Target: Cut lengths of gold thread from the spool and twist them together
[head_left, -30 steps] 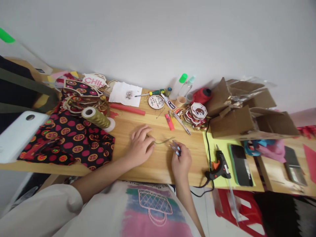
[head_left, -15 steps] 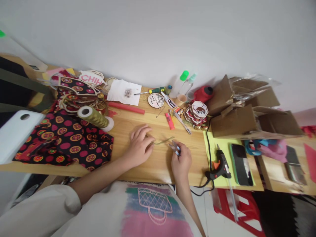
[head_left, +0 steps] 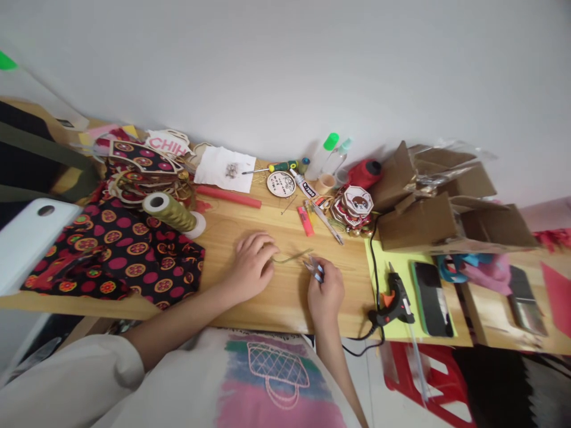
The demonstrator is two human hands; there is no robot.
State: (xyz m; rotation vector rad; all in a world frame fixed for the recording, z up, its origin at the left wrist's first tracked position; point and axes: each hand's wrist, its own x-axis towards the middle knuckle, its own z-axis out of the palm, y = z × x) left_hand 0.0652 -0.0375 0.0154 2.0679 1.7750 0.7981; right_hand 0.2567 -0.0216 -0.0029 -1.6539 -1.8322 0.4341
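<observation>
My left hand (head_left: pixel 253 264) rests low over the wooden table, its fingers closed on one end of a thin olive-gold cord (head_left: pixel 292 257). The cord's other end reaches right, towards the blades of small thread snips (head_left: pixel 316 269). Those snips are in my right hand (head_left: pixel 326 291), fingers wrapped round them, blades pointing up and left. Whether the blades touch the cord I cannot tell. Beyond my left hand stands a tilted-looking spool of olive-gold cord (head_left: pixel 172 214), beside black patterned fabric (head_left: pixel 134 249).
A red stick (head_left: pixel 229 196), a pink lighter (head_left: pixel 306 221), a pen (head_left: pixel 328 223) and stacked octagonal pieces (head_left: pixel 354 205) lie farther back. To the right are a black glue gun (head_left: pixel 395 303), a phone (head_left: pixel 430 300) and cardboard boxes (head_left: pixel 419 223). The glue gun's cable hangs over the front edge.
The view has shifted slightly. My hands keep nearly the same places, with the cord still between my left fingers and the snips still in my right hand.
</observation>
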